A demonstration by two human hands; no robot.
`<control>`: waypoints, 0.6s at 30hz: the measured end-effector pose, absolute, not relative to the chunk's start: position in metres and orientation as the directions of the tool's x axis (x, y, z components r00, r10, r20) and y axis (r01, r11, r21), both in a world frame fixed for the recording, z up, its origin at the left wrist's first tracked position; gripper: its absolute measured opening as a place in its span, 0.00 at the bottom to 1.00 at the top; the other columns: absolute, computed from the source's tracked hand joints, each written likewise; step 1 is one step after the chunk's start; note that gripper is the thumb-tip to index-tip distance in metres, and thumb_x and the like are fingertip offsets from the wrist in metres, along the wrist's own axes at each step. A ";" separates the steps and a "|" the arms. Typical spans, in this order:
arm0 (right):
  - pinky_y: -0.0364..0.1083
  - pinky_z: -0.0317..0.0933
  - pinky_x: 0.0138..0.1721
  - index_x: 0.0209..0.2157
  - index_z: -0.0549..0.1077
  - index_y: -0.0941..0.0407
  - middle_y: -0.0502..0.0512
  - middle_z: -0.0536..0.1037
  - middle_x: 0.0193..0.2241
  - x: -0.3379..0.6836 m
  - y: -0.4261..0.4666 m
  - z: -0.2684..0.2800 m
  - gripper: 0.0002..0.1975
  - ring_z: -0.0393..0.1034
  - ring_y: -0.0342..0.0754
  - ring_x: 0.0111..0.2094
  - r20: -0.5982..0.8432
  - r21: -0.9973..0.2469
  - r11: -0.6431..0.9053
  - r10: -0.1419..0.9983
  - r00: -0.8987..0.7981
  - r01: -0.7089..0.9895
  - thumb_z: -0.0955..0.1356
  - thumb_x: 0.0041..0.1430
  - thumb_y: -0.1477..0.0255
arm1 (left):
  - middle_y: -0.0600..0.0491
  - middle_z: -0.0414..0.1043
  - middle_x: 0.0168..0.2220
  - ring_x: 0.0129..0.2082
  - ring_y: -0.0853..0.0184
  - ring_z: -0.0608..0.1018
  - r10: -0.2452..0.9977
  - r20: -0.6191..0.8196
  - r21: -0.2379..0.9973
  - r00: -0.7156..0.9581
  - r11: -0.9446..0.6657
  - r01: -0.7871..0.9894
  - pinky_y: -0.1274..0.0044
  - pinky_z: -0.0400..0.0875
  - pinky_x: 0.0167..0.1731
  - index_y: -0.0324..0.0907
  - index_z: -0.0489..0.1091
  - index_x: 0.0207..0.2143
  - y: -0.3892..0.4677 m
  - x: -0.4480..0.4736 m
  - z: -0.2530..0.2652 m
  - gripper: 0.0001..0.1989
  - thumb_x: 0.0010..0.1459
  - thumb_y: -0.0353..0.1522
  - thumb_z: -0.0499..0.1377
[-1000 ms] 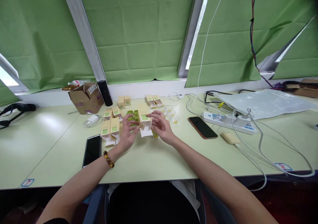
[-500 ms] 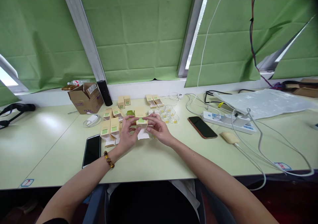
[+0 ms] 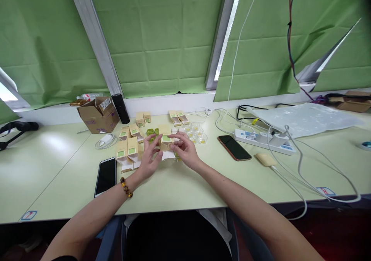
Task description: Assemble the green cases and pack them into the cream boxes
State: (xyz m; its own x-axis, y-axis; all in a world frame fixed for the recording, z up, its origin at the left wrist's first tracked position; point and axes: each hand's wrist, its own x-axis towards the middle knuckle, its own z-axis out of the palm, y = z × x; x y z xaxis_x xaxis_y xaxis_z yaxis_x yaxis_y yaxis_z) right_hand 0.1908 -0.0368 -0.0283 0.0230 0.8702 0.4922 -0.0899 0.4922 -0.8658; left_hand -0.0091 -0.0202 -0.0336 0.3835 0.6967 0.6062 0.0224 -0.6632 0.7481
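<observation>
A small tan cardboard box (image 3: 166, 144) with a green label window stands in front of me, its white flap hanging toward me. My left hand (image 3: 149, 158) has its index fingertip and thumb at the box's left edge, the fingers curved and spread. On the other side, my right hand (image 3: 185, 151) grips the right edge with thumb and fingers. Behind the left fingers sit green pieces (image 3: 152, 131). Clear plastic cups (image 3: 195, 131) with yellow centres are grouped beyond my right hand. Several similar open boxes (image 3: 127, 149) stand to the left.
A black phone (image 3: 106, 176) lies left of my forearm, another phone (image 3: 234, 148) to the right. A power strip (image 3: 263, 140) with white cables and a cream case (image 3: 265, 160) are further right. At the back left stand a carton (image 3: 98, 114) and a black cylinder (image 3: 121, 108).
My left thumb and fingers have loosened and spread a little at the box. The box's white flap looks more foreshortened. The whole view has shifted slightly.
</observation>
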 end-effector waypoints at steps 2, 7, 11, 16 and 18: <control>0.48 0.76 0.40 0.50 0.80 0.47 0.55 0.63 0.54 0.192 -0.037 -0.025 0.20 0.76 0.42 0.35 0.485 -0.867 0.487 0.873 0.045 -0.102 0.78 0.57 0.59 | 0.41 0.45 0.70 0.64 0.48 0.67 0.649 0.598 0.734 0.470 -0.679 0.004 0.56 0.76 0.57 0.57 0.54 0.74 -0.020 -0.012 -0.033 0.36 0.68 0.51 0.57; 0.49 0.78 0.40 0.50 0.80 0.47 0.56 0.63 0.54 0.193 -0.039 -0.022 0.20 0.77 0.43 0.35 0.467 -0.877 0.471 0.882 0.056 -0.098 0.78 0.57 0.59 | 0.40 0.41 0.73 0.70 0.42 0.59 0.628 0.583 0.727 0.516 -0.686 0.014 0.52 0.72 0.61 0.56 0.47 0.76 -0.019 -0.010 -0.035 0.46 0.62 0.52 0.63; 0.50 0.79 0.39 0.50 0.81 0.47 0.55 0.62 0.53 0.191 -0.040 -0.026 0.20 0.76 0.43 0.35 0.475 -0.876 0.477 0.879 0.043 -0.066 0.78 0.56 0.59 | 0.41 0.48 0.71 0.68 0.47 0.64 0.677 0.608 0.743 0.415 -0.669 0.001 0.59 0.76 0.56 0.53 0.56 0.72 -0.018 -0.007 -0.036 0.36 0.66 0.47 0.62; 0.52 0.78 0.46 0.52 0.81 0.45 0.55 0.61 0.52 0.191 -0.043 -0.028 0.18 0.78 0.45 0.40 0.537 -0.843 0.537 0.843 -0.026 0.021 0.76 0.61 0.58 | 0.42 0.52 0.68 0.55 0.58 0.73 0.749 0.554 0.826 0.362 -0.550 -0.127 0.68 0.80 0.47 0.51 0.60 0.64 -0.018 -0.005 -0.036 0.27 0.67 0.45 0.61; 0.53 0.77 0.50 0.54 0.81 0.45 0.55 0.60 0.53 0.191 -0.046 -0.027 0.18 0.78 0.46 0.42 0.555 -0.829 0.557 0.830 -0.057 0.043 0.74 0.64 0.58 | 0.43 0.55 0.66 0.53 0.61 0.73 0.766 0.540 0.840 0.349 -0.512 -0.177 0.71 0.79 0.44 0.50 0.60 0.62 -0.018 -0.004 -0.035 0.26 0.67 0.44 0.62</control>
